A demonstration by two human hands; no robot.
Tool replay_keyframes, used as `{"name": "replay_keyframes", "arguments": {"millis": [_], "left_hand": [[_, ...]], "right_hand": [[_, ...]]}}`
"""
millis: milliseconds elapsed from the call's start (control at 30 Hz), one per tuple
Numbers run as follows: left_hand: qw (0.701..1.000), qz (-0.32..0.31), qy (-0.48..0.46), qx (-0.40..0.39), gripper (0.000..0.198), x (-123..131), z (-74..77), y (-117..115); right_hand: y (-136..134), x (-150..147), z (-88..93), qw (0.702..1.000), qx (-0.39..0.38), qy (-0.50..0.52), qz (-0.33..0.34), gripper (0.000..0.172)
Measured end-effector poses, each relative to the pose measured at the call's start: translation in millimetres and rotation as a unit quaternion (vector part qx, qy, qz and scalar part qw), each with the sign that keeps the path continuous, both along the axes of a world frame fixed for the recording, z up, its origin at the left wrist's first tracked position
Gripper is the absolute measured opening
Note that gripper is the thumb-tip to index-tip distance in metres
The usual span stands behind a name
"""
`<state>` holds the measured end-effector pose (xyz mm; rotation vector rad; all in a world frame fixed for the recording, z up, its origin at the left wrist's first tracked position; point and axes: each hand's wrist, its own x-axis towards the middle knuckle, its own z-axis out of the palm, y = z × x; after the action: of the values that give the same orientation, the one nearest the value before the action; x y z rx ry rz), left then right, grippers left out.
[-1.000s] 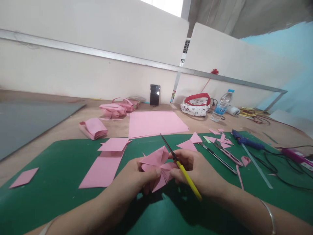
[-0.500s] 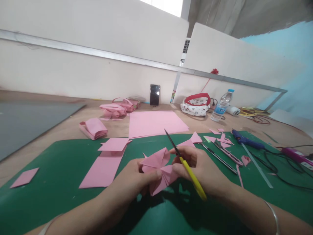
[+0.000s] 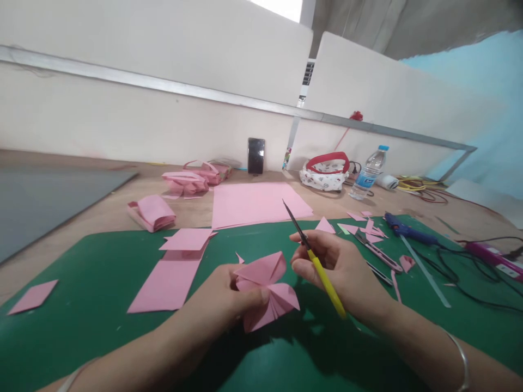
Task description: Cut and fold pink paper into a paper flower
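My left hand [image 3: 241, 296] is closed on a pink folded paper flower [image 3: 272, 294], with the thumb pressed at its creased centre. The petals fan out above and to the right of the thumb. My right hand [image 3: 335, 267] holds a pair of scissors [image 3: 327, 283], seen edge-on, with a yellow handle and dark pointed blades aimed up and away. Its thumb and fingertips curl apart from the paper, just right of the petals. Beneath both hands lies a green cutting mat [image 3: 163, 348].
Left on the mat are pink paper strips [image 3: 163, 283] and a small square [image 3: 32, 296]. Behind lie pink sheets [image 3: 261, 204] and folded pink pieces [image 3: 153, 212]. A phone [image 3: 256, 156], pouch [image 3: 324, 171], bottle [image 3: 368, 174], paper scraps, utility knife [image 3: 379, 252] and glue gun [image 3: 408, 228] surround the mat.
My right hand has let go of the paper flower's right petal and moved slightly right, still with the scissors. The left hand keeps its hold, and the petal now stands free.
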<state>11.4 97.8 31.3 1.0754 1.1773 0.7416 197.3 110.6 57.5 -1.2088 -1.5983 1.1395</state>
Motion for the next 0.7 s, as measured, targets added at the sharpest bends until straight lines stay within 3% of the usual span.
{"name": "replay_keyframes", "arguments": {"millis": [133,367,500,600,700], "left_hand": [[0.999,-0.039,0.009,0.012,0.021,-0.2,-4.2,-0.3],[0.999,0.029,-0.03,0.003,0.027,-3.5,-1.9,2.4],[0.999,0.032,-0.023,0.016,0.025,-3.8,0.9,2.6],[0.999,-0.021,0.009,0.042,0.017,-4.7,1.2,2.8],[0.989,-0.129,0.035,0.056,0.022,-6.8,-0.2,1.2]], "right_hand": [[1.5,1.0,-2.6,1.0,0.01,0.019,0.001,0.036],[0.1,1.5,-0.8,1.0,0.004,-0.002,-0.002,0.032],[1.0,1.8,-0.2,1.0,-0.006,-0.026,0.008,0.03],[3.0,3.8,-0.7,1.0,0.01,-0.016,0.003,0.034],[2.9,4.5,0.5,1.0,0.003,0.008,0.02,0.037]]}}
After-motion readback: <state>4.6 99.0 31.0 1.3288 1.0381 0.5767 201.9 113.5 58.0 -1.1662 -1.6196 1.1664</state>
